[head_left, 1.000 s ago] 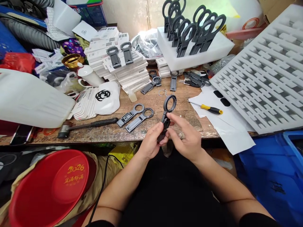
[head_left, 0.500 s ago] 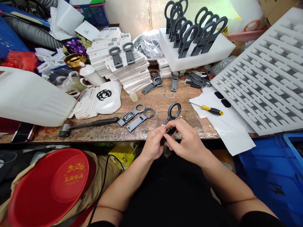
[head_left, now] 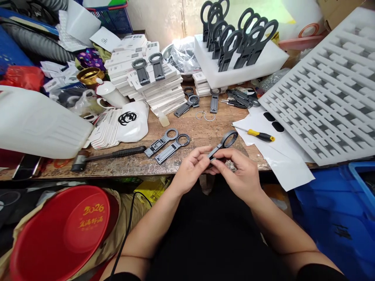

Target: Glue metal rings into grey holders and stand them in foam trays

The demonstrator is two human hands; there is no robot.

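Between my two hands, above the bench's front edge, is a dark grey ring-headed stand (head_left: 229,139), its ring pointing up and to the right. My left hand (head_left: 193,168) pinches the lower end of its flat stem. On the right side of the stem, the fingers of my right hand (head_left: 238,171) are closed on it near the ring. My fingertips cover much of the stem. Two similar grey ring-headed pieces (head_left: 172,148) lie side by side on the wood, left of my hands.
A black-handled hammer (head_left: 108,155) lies at the front left, a yellow-black screwdriver (head_left: 258,135) on paper at right. White boxes (head_left: 164,93) are stacked behind. Several ring stands stand in a white foam block (head_left: 240,74). A slotted foam sheet (head_left: 325,93) leans at right; a red basin (head_left: 58,242) sits below left.
The ring-headed stand has turned in my hands, its ring swinging to the right and tilting over. My right hand has shifted slightly right, and my fingers have moved along the stem.
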